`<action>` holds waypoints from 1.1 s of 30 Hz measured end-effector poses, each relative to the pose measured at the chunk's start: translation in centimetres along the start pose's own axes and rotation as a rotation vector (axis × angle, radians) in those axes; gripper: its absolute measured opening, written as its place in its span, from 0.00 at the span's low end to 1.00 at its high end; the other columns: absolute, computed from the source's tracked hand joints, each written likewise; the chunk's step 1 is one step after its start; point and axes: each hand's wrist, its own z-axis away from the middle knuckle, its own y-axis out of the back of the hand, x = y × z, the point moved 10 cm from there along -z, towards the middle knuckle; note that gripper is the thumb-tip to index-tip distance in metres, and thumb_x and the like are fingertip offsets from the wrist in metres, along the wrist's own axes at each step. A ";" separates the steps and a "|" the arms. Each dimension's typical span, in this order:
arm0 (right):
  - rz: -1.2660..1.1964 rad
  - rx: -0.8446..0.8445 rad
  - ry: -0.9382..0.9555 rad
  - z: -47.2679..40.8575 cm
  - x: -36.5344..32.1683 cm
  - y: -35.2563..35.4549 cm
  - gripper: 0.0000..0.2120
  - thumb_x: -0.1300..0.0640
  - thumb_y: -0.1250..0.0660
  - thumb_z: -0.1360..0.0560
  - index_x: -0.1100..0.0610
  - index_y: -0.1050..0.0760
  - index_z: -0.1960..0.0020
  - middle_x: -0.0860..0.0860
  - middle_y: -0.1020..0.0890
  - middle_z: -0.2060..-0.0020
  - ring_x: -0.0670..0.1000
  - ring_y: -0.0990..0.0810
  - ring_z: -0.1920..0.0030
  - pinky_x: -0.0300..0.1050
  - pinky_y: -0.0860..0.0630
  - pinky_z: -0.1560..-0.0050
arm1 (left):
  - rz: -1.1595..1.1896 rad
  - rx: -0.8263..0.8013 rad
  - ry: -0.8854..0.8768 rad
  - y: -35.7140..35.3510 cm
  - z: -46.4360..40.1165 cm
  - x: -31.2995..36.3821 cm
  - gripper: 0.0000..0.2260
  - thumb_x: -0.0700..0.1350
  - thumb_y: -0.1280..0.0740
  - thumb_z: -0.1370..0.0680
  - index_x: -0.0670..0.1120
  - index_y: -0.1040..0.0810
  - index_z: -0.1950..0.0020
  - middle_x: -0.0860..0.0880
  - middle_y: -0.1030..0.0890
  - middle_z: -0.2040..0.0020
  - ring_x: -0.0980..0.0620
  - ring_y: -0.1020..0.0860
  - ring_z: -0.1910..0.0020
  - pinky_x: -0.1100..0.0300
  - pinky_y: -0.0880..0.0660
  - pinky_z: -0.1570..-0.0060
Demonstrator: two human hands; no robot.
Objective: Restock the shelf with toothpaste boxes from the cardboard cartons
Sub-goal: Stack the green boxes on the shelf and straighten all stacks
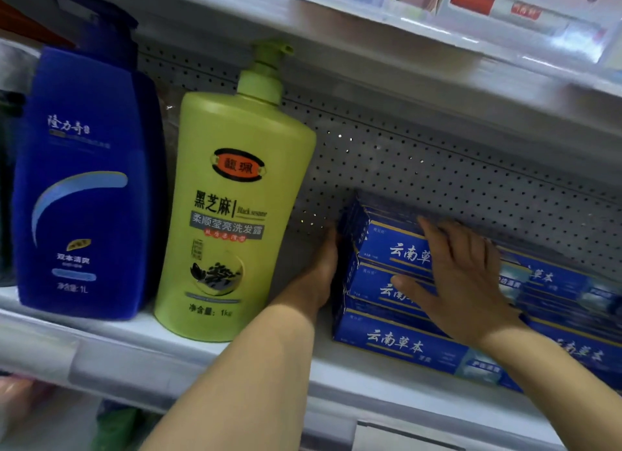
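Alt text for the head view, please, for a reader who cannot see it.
Two bare hands steady a stack of blue toothpaste boxes on a white shelf: left hand against its end, right hand flat on its front. A green shampoo bottle and a blue bottle stand left.

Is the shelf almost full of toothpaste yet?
Partly. Done: blue toothpaste boxes already stacked on the shelf. In hand: the left hand presses the stack's end and the right hand lies flat on its front, squaring it up. Left: the space above the stack; no cartons are in view.
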 end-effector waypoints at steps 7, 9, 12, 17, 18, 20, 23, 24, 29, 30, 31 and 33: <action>-0.005 -0.076 -0.087 0.3 0.0 0.4 0.49 0.26 0.60 0.38 0.51 0.51 0.24 0.55 0.43 0.29 0.57 0.48 0.29 0.58 0.52 0.29 | -0.023 0.013 -0.035 0.9 1.7 0.3 0.30 0.66 0.56 0.21 0.50 0.30 0.31 0.45 0.25 0.34 0.46 0.26 0.36 0.49 0.32 0.34; -0.049 -0.055 -0.127 1.1 -0.2 1.1 0.50 0.26 0.59 0.39 0.51 0.51 0.23 0.55 0.47 0.27 0.56 0.52 0.28 0.58 0.56 0.28 | -0.068 0.008 -0.035 0.9 2.7 0.1 0.28 0.65 0.54 0.21 0.50 0.29 0.32 0.46 0.24 0.35 0.47 0.26 0.37 0.49 0.32 0.34; -0.080 0.032 -0.109 2.3 -1.2 2.2 0.49 0.27 0.53 0.39 0.53 0.46 0.24 0.55 0.48 0.27 0.54 0.54 0.29 0.55 0.59 0.29 | -0.140 -0.003 -0.034 0.5 4.3 -0.3 0.27 0.63 0.49 0.21 0.46 0.28 0.32 0.45 0.23 0.36 0.47 0.25 0.38 0.49 0.32 0.34; -0.043 -0.223 -0.144 3.1 -1.5 -0.1 0.60 0.25 0.39 0.42 0.46 0.74 0.28 0.53 0.66 0.26 0.54 0.68 0.28 0.57 0.62 0.27 | -0.322 0.014 -0.060 0.6 5.4 -0.3 0.25 0.58 0.46 0.19 0.42 0.30 0.31 0.46 0.25 0.35 0.47 0.26 0.37 0.53 0.31 0.35; -0.016 -0.262 -0.144 3.1 -1.5 -0.4 0.63 0.25 0.35 0.42 0.46 0.79 0.32 0.52 0.69 0.27 0.55 0.70 0.27 0.57 0.62 0.27 | -0.342 0.010 -0.066 0.6 5.4 -0.3 0.24 0.58 0.47 0.19 0.43 0.31 0.30 0.46 0.25 0.34 0.47 0.26 0.36 0.53 0.31 0.35; 0.032 -0.290 -0.129 2.9 -1.4 -0.6 0.65 0.29 0.30 0.40 0.46 0.83 0.36 0.52 0.72 0.28 0.57 0.70 0.27 0.58 0.62 0.27 | -0.380 -0.004 -0.088 0.4 5.4 -0.2 0.24 0.58 0.48 0.18 0.47 0.34 0.28 0.47 0.28 0.32 0.47 0.28 0.34 0.52 0.33 0.33; 0.061 -0.290 -0.119 2.7 -1.4 -0.6 0.64 0.31 0.29 0.39 0.48 0.78 0.30 0.53 0.70 0.28 0.58 0.68 0.27 0.57 0.60 0.27 | -0.404 0.000 -0.104 0.5 5.7 0.0 0.21 0.56 0.47 0.18 0.51 0.36 0.27 0.49 0.29 0.30 0.48 0.30 0.33 0.50 0.34 0.32; 0.064 -0.280 -0.118 2.6 -1.4 -0.5 0.64 0.31 0.30 0.39 0.49 0.77 0.28 0.53 0.69 0.28 0.58 0.67 0.26 0.57 0.59 0.27 | -0.387 -0.005 -0.105 0.6 5.6 -0.1 0.21 0.55 0.46 0.18 0.51 0.36 0.26 0.49 0.29 0.31 0.48 0.29 0.33 0.50 0.33 0.32; 0.018 -0.243 -0.115 3.4 -1.9 0.3 0.63 0.34 0.27 0.39 0.50 0.70 0.25 0.53 0.67 0.26 0.57 0.66 0.26 0.55 0.58 0.26 | -0.315 -0.019 -0.081 1.5 7.7 -0.4 0.17 0.46 0.41 0.18 0.52 0.33 0.29 0.50 0.24 0.37 0.49 0.25 0.39 0.53 0.28 0.37; 0.015 -0.237 -0.128 3.8 -1.7 0.5 0.64 0.35 0.26 0.40 0.50 0.69 0.25 0.53 0.67 0.26 0.57 0.66 0.26 0.56 0.59 0.27 | -0.318 -0.040 -0.084 1.5 8.2 -0.6 0.16 0.47 0.40 0.19 0.53 0.32 0.31 0.51 0.23 0.40 0.49 0.24 0.40 0.52 0.28 0.38; 0.014 -0.228 -0.156 4.3 -1.2 0.9 0.65 0.36 0.24 0.42 0.49 0.68 0.25 0.53 0.67 0.26 0.57 0.66 0.26 0.57 0.59 0.27 | -0.350 -0.067 -0.095 1.4 8.7 -0.6 0.15 0.48 0.38 0.20 0.54 0.32 0.33 0.52 0.23 0.41 0.51 0.24 0.42 0.53 0.28 0.38; 0.055 -0.241 -0.234 5.2 0.5 1.2 0.67 0.36 0.23 0.44 0.49 0.69 0.25 0.55 0.68 0.26 0.58 0.67 0.26 0.58 0.60 0.28 | -0.460 -0.109 -0.147 1.0 9.6 -0.3 0.17 0.45 0.32 0.23 0.55 0.33 0.38 0.54 0.23 0.40 0.53 0.23 0.43 0.54 0.28 0.38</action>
